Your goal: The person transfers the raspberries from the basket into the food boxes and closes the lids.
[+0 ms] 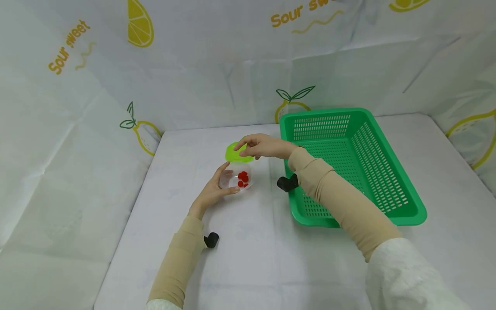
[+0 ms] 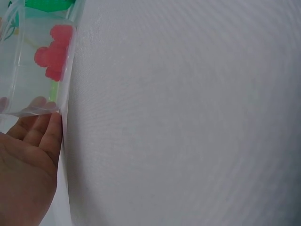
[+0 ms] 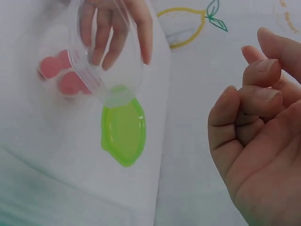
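Note:
A clear plastic container stands on the white table, with several small red round pieces in its bottom. Its left side is in the grip of my left hand, thumb at the near side and fingers round the far side. In the left wrist view, fingertips show through the clear wall. A bright green lid lies just behind the container. Over the lid hovers my right hand; the right wrist view shows its fingers loosely curled, holding nothing, apart from lid and container.
A large green slotted basket sits on the right of the table, with my right forearm reaching across its near left part. White cloth printed with lemons hangs behind the table. Both wrists carry small black devices.

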{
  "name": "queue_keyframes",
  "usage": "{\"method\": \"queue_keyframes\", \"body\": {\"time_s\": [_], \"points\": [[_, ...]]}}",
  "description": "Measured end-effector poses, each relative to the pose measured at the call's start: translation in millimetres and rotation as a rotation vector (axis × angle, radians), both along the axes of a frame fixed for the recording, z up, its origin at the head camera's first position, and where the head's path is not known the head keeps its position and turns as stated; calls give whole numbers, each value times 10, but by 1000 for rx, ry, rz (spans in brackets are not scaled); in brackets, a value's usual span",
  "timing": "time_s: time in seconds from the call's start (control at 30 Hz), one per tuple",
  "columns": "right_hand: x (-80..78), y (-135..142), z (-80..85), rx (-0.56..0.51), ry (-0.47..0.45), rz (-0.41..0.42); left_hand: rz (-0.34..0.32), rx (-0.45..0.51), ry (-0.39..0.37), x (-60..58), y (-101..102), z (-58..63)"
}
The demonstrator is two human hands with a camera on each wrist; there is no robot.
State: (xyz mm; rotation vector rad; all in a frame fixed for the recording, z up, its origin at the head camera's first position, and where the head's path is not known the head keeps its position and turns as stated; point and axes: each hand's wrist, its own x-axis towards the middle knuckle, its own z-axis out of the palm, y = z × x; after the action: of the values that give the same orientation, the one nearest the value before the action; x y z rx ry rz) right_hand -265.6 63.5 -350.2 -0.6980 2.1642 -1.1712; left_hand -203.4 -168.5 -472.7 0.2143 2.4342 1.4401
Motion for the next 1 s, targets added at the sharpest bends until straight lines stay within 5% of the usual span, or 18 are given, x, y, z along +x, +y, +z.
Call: {"method": "queue_keyframes", "body": {"time_s": [0.43,1.0], "points": [[-6,684,94,-75,13,-141,2,-23,22,16,2,2],[-21,1423,-339,-75,-65,-268,9,-23,28,7,-2,-28]]}}
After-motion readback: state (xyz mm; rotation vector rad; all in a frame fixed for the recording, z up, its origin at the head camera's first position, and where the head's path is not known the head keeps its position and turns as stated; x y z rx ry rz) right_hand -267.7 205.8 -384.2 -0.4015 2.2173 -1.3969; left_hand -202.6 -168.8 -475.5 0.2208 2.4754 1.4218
